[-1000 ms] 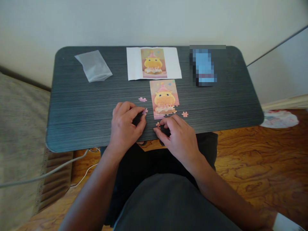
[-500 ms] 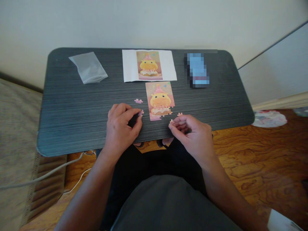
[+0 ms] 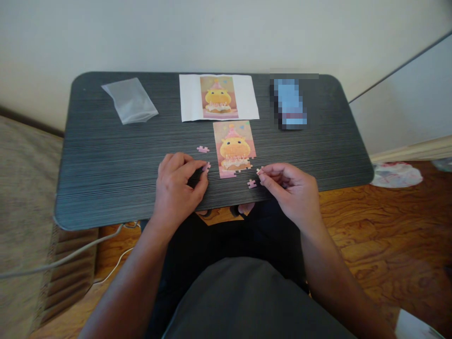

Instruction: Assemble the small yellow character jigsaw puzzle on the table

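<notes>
A jigsaw puzzle (image 3: 234, 143) with a yellow figure in a pink party hat lies on the dark table, its lower right corner open. Left of it, my left hand (image 3: 180, 186) pinches a small pink puzzle piece between thumb and forefinger. My right hand (image 3: 291, 190) is closed on another puzzle piece (image 3: 260, 172) at the puzzle's lower right. One loose pink piece (image 3: 251, 183) rests just below that hand's fingertips. A second loose piece (image 3: 203, 149) lies above my left hand, apart from the puzzle.
Behind the puzzle is a white sheet (image 3: 245, 96) printed with the same picture. A clear plastic bag (image 3: 132, 103) lies at the back left of the table (image 3: 106, 174). A pixelated blue object (image 3: 291, 103) sits at the back right, and the wall rises behind.
My right hand has let go of one piece, left on the table, and moved right and slightly up to grip the piece lying there. My left hand stays nearly still.
</notes>
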